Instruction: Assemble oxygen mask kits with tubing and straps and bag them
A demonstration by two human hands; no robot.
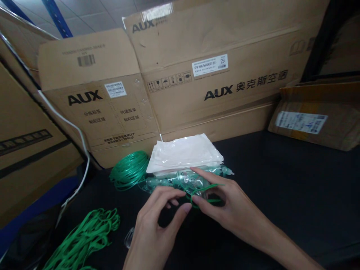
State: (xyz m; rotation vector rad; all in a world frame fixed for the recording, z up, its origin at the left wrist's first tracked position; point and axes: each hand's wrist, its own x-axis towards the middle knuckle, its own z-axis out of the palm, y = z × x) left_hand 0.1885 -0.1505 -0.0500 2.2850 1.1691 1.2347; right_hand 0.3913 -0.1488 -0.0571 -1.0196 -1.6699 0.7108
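Both my hands meet over a clear plastic piece with green tubing (194, 183) lying on the black table (295, 187). My left hand (157, 228) pinches thumb and fingers at a thin green tie (206, 193) looped around that piece. My right hand (225, 204) grips the same tie and the clear piece from the right, index finger stretched over it. Just behind lies a stack of clear plastic bags (184, 152).
A coil of green wire (129, 169) lies left of the bags and a heap of green elastic bands (84, 236) at the near left. Large AUX cardboard boxes (197, 75) wall the back; a smaller labelled box (312, 120) sits at right. A white cable (81, 150) hangs at left.
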